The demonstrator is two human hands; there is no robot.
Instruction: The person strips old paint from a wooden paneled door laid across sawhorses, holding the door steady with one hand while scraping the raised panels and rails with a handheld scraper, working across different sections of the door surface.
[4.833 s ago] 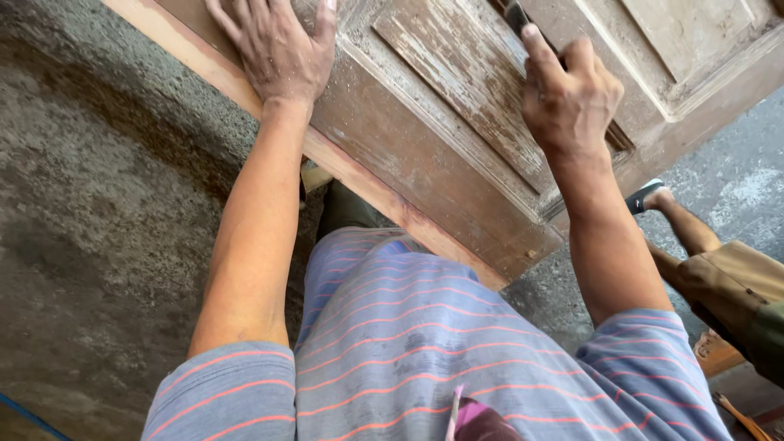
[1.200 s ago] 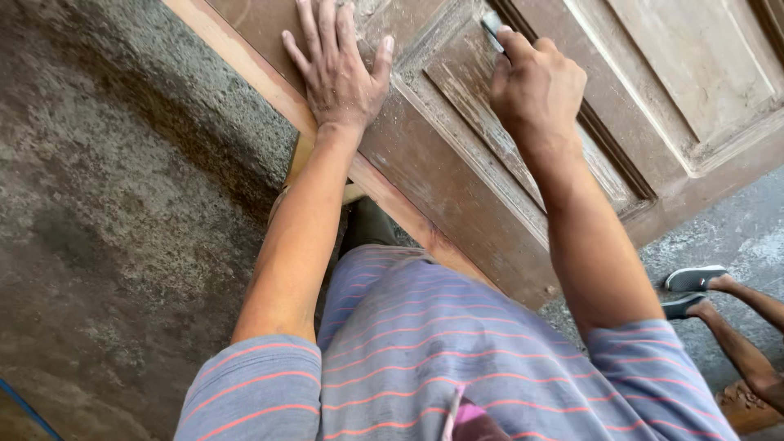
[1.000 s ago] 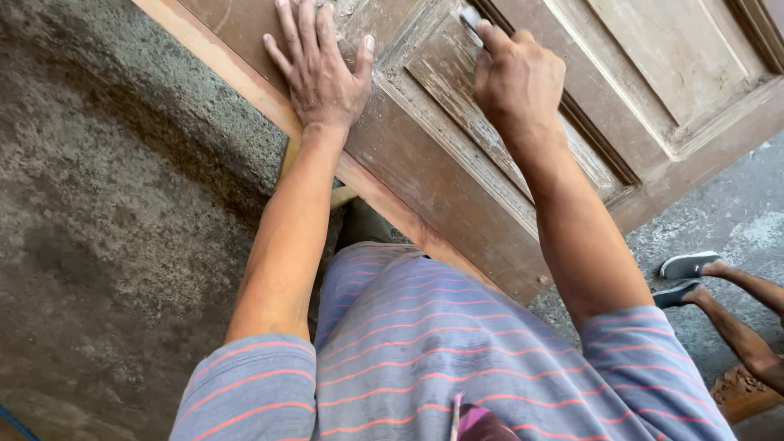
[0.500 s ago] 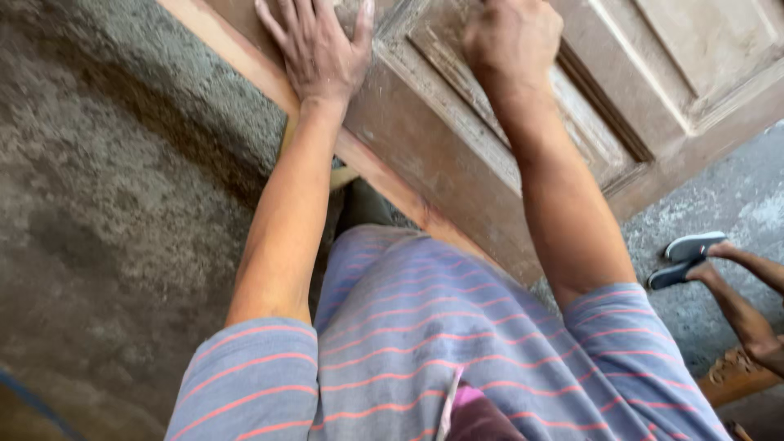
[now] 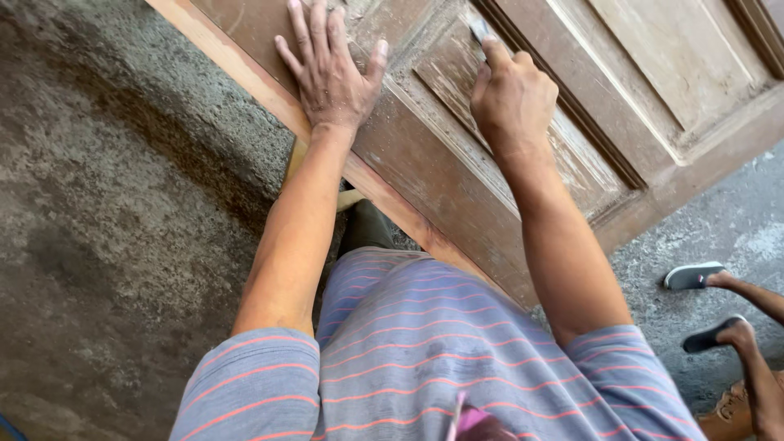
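A brown panelled wooden door (image 5: 425, 175) lies flat in front of me, its finish worn and flaking. My left hand (image 5: 331, 69) rests flat on the door's frame near its left edge, fingers spread. My right hand (image 5: 510, 98) is closed around a small scraper (image 5: 480, 31), whose metal blade touches a raised panel of the door. Only the blade tip shows above my fist.
Rough grey concrete floor (image 5: 122, 212) spreads to the left. At the right edge another person's feet in sandals (image 5: 694, 278) rest on the floor beside the door. A wooden support (image 5: 298, 159) shows under the door's edge. My striped shirt fills the bottom.
My right hand has kept stroking the scraper back and forth over the raised panel. My left hand stays pressed on the frame. The other person's feet have shifted slightly.
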